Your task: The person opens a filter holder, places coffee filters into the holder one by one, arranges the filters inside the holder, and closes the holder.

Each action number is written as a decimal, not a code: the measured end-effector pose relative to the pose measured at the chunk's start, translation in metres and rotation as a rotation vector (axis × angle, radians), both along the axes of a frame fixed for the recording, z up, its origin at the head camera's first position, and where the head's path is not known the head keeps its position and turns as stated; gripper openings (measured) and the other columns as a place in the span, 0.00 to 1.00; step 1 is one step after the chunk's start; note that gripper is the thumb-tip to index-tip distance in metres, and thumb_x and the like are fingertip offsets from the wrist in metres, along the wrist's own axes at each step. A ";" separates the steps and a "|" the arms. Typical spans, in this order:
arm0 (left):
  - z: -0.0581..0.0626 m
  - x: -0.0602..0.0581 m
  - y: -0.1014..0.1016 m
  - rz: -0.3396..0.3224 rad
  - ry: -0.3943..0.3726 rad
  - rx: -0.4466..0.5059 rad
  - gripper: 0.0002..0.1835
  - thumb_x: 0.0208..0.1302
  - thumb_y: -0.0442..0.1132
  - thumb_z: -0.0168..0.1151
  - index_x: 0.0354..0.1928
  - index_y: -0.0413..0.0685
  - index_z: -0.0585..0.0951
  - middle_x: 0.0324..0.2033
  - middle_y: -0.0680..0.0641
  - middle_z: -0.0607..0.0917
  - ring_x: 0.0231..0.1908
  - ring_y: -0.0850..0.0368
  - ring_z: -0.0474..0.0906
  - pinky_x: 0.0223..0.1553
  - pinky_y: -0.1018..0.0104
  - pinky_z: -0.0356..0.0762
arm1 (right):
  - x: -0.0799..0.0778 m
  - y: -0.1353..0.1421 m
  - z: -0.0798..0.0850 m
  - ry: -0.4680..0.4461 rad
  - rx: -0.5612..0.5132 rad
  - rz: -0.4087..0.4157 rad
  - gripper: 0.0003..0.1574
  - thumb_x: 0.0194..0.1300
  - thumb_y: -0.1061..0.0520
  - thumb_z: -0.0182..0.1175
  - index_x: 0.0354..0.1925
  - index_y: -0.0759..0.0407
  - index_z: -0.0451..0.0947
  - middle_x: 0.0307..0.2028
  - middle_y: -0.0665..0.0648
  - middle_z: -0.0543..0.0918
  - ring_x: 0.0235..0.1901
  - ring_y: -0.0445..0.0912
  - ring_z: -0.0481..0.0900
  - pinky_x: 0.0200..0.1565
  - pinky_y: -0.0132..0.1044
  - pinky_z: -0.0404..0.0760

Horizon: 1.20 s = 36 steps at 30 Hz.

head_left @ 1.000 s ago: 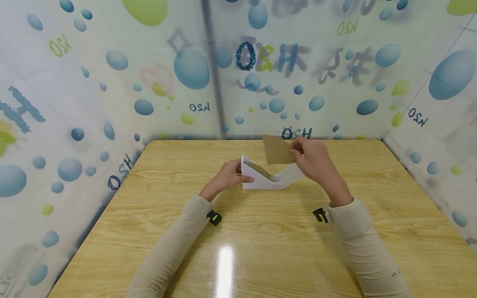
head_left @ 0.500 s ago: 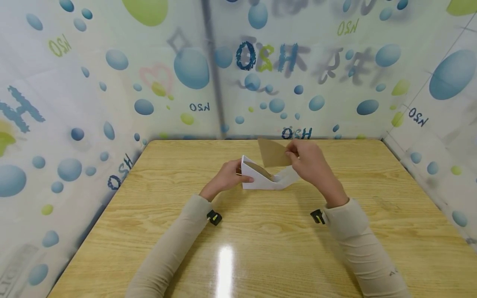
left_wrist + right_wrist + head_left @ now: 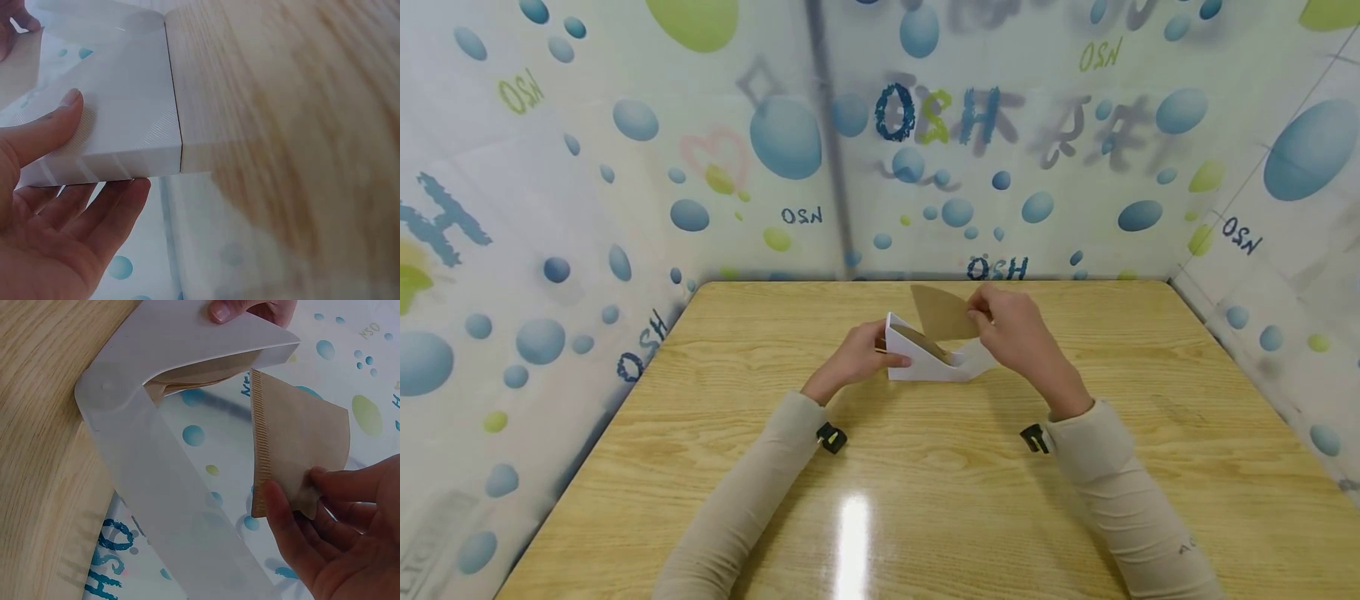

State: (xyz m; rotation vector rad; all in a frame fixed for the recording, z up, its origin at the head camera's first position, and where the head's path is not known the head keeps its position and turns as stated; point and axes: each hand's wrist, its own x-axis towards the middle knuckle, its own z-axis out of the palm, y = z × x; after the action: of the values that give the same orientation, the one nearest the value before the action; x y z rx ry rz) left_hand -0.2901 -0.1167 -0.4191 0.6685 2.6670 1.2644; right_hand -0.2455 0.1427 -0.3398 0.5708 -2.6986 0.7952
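A brown paper coffee filter (image 3: 942,315) with a crimped edge is pinched between thumb and fingers of my right hand (image 3: 1018,332), above the open side of a white box (image 3: 913,360). My left hand (image 3: 857,352) grips the box's left end, thumb on the near face and fingers round the end, as the left wrist view shows. More coffee filters (image 3: 206,374) lie inside the box, in the right wrist view. A translucent lid (image 3: 169,481) hangs folded out from the box, pointing right in the head view. The held filter is apart from the box opening.
The box stands on a wood-grain table (image 3: 925,483), towards its far edge. A patterned curtain-like wall (image 3: 1037,167) rises behind the table and along both sides. A black clip-like device (image 3: 831,437) is at the left cuff, another black device (image 3: 1035,438) at the right cuff.
My right hand has moved left and slightly down with the coffee filter, closer to the box opening. The left hand and the box have stayed in place.
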 end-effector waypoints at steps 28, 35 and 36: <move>-0.001 0.000 -0.001 -0.011 0.000 0.017 0.26 0.63 0.37 0.75 0.62 0.47 0.80 0.55 0.43 0.88 0.50 0.48 0.87 0.53 0.55 0.85 | -0.002 -0.009 -0.009 -0.035 0.020 0.019 0.07 0.75 0.61 0.58 0.46 0.63 0.82 0.39 0.61 0.88 0.35 0.52 0.84 0.40 0.48 0.83; 0.000 0.000 -0.001 -0.012 0.002 0.020 0.25 0.63 0.37 0.75 0.62 0.45 0.80 0.54 0.42 0.88 0.50 0.47 0.87 0.53 0.56 0.85 | -0.002 -0.011 -0.011 -0.042 0.012 0.026 0.07 0.76 0.62 0.58 0.46 0.63 0.81 0.39 0.61 0.88 0.36 0.52 0.85 0.41 0.48 0.84; 0.000 0.001 -0.001 -0.013 0.005 0.019 0.25 0.63 0.37 0.75 0.62 0.45 0.80 0.54 0.42 0.88 0.50 0.47 0.87 0.53 0.56 0.85 | -0.002 -0.011 -0.012 -0.043 0.012 0.027 0.07 0.76 0.62 0.58 0.46 0.63 0.81 0.39 0.61 0.88 0.36 0.52 0.85 0.41 0.48 0.84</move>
State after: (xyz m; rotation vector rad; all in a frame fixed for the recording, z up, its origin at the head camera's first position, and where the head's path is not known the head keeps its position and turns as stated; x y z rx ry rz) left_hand -0.2896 -0.1176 -0.4187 0.6911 2.6534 1.2880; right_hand -0.2472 0.1317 -0.3514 0.6003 -2.7421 0.8076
